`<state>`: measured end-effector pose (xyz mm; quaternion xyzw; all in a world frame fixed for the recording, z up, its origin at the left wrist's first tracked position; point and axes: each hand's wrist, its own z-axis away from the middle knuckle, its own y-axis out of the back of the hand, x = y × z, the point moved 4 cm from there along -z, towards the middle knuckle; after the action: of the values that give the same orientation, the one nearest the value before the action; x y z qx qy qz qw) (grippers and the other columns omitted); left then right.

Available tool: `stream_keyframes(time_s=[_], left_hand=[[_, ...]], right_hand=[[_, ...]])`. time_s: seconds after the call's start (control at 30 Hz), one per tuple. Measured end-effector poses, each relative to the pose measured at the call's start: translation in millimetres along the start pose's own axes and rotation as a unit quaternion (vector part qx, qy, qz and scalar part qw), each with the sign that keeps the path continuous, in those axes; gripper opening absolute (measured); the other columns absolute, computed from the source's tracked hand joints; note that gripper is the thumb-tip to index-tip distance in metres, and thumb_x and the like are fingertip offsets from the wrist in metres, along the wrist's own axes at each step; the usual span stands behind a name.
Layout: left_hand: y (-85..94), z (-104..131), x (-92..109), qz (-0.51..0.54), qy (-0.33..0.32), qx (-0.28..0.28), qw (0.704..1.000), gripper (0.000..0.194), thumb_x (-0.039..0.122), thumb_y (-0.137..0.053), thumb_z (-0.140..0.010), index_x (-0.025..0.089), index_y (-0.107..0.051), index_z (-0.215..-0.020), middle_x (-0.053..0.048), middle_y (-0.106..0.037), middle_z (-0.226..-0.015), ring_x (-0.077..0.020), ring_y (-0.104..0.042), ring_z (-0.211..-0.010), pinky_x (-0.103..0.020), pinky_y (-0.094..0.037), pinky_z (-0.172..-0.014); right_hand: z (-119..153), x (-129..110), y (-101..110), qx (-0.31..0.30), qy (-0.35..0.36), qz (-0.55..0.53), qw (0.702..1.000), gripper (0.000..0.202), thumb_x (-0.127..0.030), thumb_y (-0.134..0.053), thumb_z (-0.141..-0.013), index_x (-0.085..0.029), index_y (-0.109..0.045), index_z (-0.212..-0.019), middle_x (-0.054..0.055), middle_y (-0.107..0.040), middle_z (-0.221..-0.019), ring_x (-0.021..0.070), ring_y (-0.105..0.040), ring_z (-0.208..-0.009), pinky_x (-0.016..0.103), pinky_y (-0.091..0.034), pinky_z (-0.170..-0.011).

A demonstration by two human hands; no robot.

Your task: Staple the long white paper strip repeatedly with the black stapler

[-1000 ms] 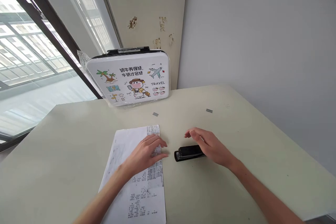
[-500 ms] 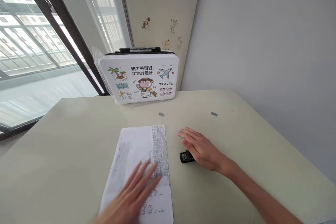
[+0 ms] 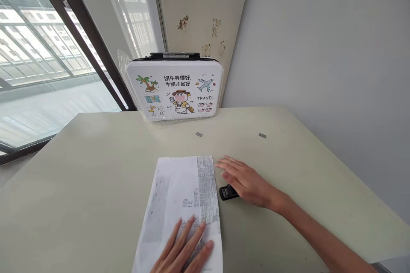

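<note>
A sheaf of white printed paper (image 3: 179, 170) lies on the table in front of me, dense print running down its right side. My left hand (image 3: 184, 249) rests flat on its lower part, fingers spread and holding nothing. To the right is a small black stapler (image 3: 228, 192), its end poking out from under my right hand (image 3: 251, 183). That hand lies over the stapler with its fingers stretched out, fingertips close to the paper's right edge. Most of the stapler is hidden beneath the palm.
A white cartoon travel case (image 3: 176, 89) with a black handle, partly in clear plastic, stands at the table's back. Two short grey strips, one nearer the case (image 3: 199, 134) and one farther right (image 3: 262, 135), resemble staples. A window (image 3: 41, 51) is left, a grey wall (image 3: 320, 51) right.
The paper has slid right, toward the stapler, with my left hand on it. My right hand has stayed over the stapler. The view has shifted slightly.
</note>
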<state>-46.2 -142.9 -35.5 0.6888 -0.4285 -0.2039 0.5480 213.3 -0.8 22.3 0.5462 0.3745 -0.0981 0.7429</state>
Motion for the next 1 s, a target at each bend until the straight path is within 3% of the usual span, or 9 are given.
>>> stream_keyframes(time_s=[0.17,0.33,0.4,0.5,0.57,0.7,0.8,1.0], left_hand=[[-7.4,-34.2,9.6,0.014,0.019,-0.014,1.000,0.080,0.006,-0.046,-0.095,0.031,-0.023,-0.168,-0.007,-0.024,-0.173,-0.0405,-0.023,-0.158,-0.068,-0.033,-0.121],[1.9,-57.0,17.0,0.028,0.032,-0.049,0.998,0.090,-0.001,-0.049,-0.087,0.029,-0.022,-0.168,-0.010,-0.015,-0.175,-0.0421,-0.015,-0.159,-0.070,-0.033,-0.120],[5.5,-61.7,17.6,0.034,0.042,-0.061,0.997,0.083,0.005,-0.055,-0.094,0.030,-0.024,-0.167,-0.010,-0.013,-0.175,-0.0417,-0.013,-0.159,-0.070,-0.032,-0.121],[11.3,-68.7,14.6,0.070,0.033,-0.082,0.994,0.084,0.044,-0.072,-0.096,0.029,-0.028,-0.166,-0.012,-0.012,-0.175,-0.0432,-0.009,-0.159,-0.070,-0.031,-0.122],[15.6,-75.3,8.5,0.087,0.019,-0.089,0.992,0.092,0.059,-0.073,-0.091,0.027,-0.030,-0.165,-0.012,-0.012,-0.175,-0.0435,-0.007,-0.159,-0.069,-0.030,-0.123],[18.2,-91.4,-10.2,0.087,-0.005,-0.087,0.992,0.077,0.051,-0.070,-0.096,0.031,-0.037,-0.162,-0.008,-0.015,-0.175,-0.0406,-0.010,-0.160,-0.066,-0.024,-0.127],[14.6,-99.5,-20.2,0.093,-0.022,-0.076,0.993,0.070,0.055,-0.066,-0.099,0.035,-0.040,-0.161,-0.005,-0.018,-0.175,-0.0399,-0.014,-0.160,-0.066,-0.018,-0.128],[7.7,-101.4,-23.7,0.086,-0.020,-0.082,0.993,0.065,0.053,-0.063,-0.101,0.035,-0.041,-0.160,-0.005,-0.018,-0.175,-0.0405,-0.015,-0.160,-0.068,-0.014,-0.127]], right_hand=[[1.8,2.8,-0.9,-0.004,-0.003,0.008,1.000,0.057,-0.058,-0.028,-0.110,-0.031,-0.051,-0.155,0.001,-0.044,-0.166,0.0258,-0.027,-0.159,0.053,-0.026,-0.130],[5.7,2.7,-2.4,-0.001,0.000,0.016,1.000,0.056,-0.057,-0.029,-0.111,-0.031,-0.050,-0.155,0.000,-0.044,-0.166,0.0248,-0.027,-0.159,0.052,-0.027,-0.130],[7.4,2.3,-2.8,0.001,-0.003,0.018,1.000,0.056,-0.056,-0.028,-0.111,-0.031,-0.050,-0.155,0.000,-0.045,-0.165,0.0246,-0.028,-0.159,0.051,-0.027,-0.130],[9.4,1.3,-2.8,0.007,-0.006,0.011,1.000,0.055,-0.057,-0.029,-0.110,-0.032,-0.051,-0.154,0.000,-0.046,-0.165,0.0254,-0.028,-0.159,0.052,-0.028,-0.129],[10.3,1.3,-3.1,0.004,-0.012,0.010,1.000,0.055,-0.057,-0.029,-0.110,-0.031,-0.051,-0.154,0.000,-0.045,-0.165,0.0253,-0.028,-0.159,0.052,-0.028,-0.130],[11.4,2.5,-4.4,0.004,-0.015,0.011,1.000,0.054,-0.056,-0.030,-0.110,-0.032,-0.051,-0.154,0.000,-0.043,-0.166,0.0249,-0.028,-0.159,0.052,-0.028,-0.130],[11.9,3.9,-6.0,0.011,-0.016,0.012,1.000,0.052,-0.053,-0.031,-0.110,-0.033,-0.050,-0.155,0.000,-0.043,-0.167,0.0251,-0.029,-0.158,0.052,-0.029,-0.129],[11.4,3.4,-10.5,-0.002,-0.028,0.051,0.998,0.053,-0.049,-0.029,-0.111,-0.031,-0.047,-0.157,0.001,-0.039,-0.169,0.0249,-0.027,-0.159,0.052,-0.029,-0.129]])
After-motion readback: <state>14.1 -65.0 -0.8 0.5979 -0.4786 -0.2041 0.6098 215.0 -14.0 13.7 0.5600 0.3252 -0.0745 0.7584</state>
